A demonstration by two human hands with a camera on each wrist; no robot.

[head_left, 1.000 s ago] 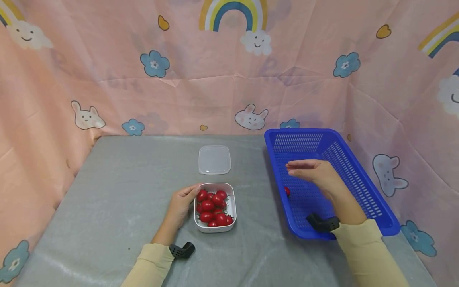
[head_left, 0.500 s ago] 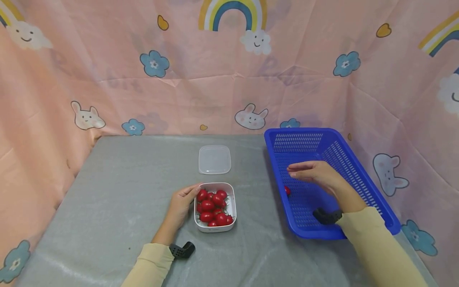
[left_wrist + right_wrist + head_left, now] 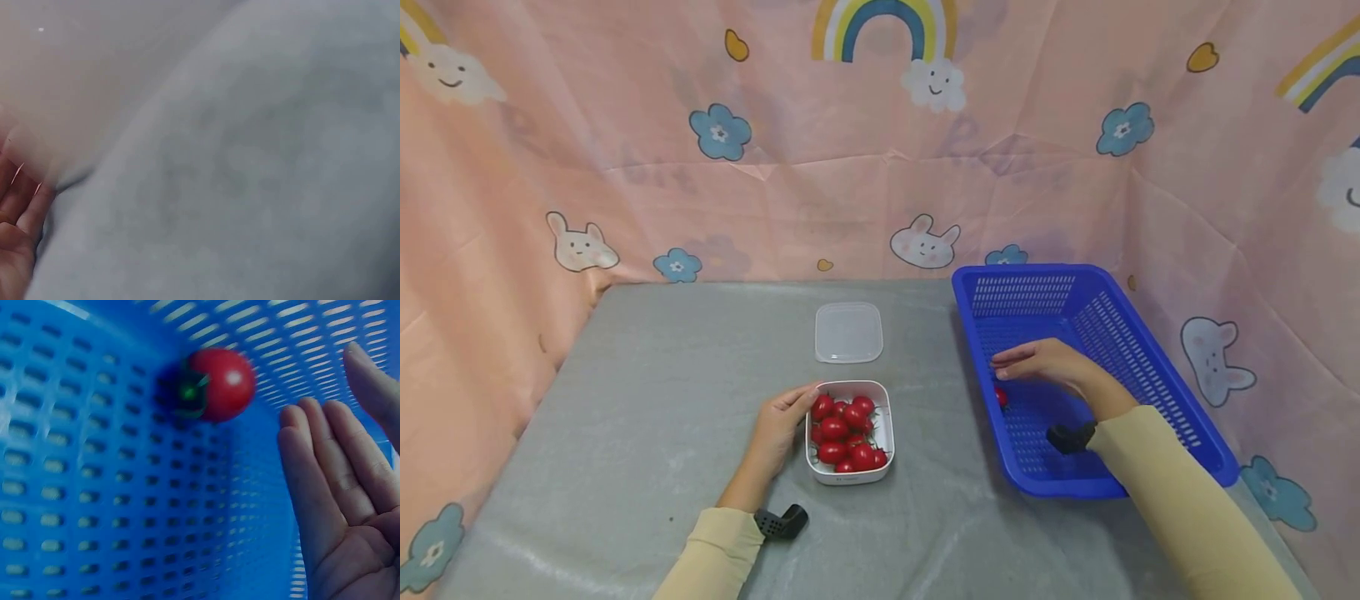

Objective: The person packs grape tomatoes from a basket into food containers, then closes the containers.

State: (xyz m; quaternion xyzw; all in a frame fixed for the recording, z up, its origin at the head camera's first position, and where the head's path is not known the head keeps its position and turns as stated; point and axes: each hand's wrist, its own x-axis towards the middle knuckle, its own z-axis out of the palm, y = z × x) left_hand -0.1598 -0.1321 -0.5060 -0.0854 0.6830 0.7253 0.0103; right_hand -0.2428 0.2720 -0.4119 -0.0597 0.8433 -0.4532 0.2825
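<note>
At the middle of the table a white square container (image 3: pixel 887 425) holds several red cherry tomatoes (image 3: pixel 848 429) with green stems. My left hand (image 3: pixel 778 425) grips its far left corner, thumb and fingers together at the rim; the left wrist view is blurred and catches only part of this hand (image 3: pixel 22 219). Inside the blue basket (image 3: pixel 1000 467) my right hand (image 3: pixel 1048 367) reaches down with fingers extended and nothing in them. A single cherry tomato (image 3: pixel 225 384) lies against the basket's left wall, close to the right fingertips (image 3: pixel 294 419) but apart from them.
A clear square lid (image 3: pixel 849 333) lies flat behind the container. The basket's high slotted walls surround the right hand. Grey cloth (image 3: pixel 662 400) covers the table, and a pink patterned curtain (image 3: pixel 820 192) hangs along its back and sides.
My right hand has shifted slightly left and lower in the basket, toward the lone tomato. The left hand and the container have stayed in place.
</note>
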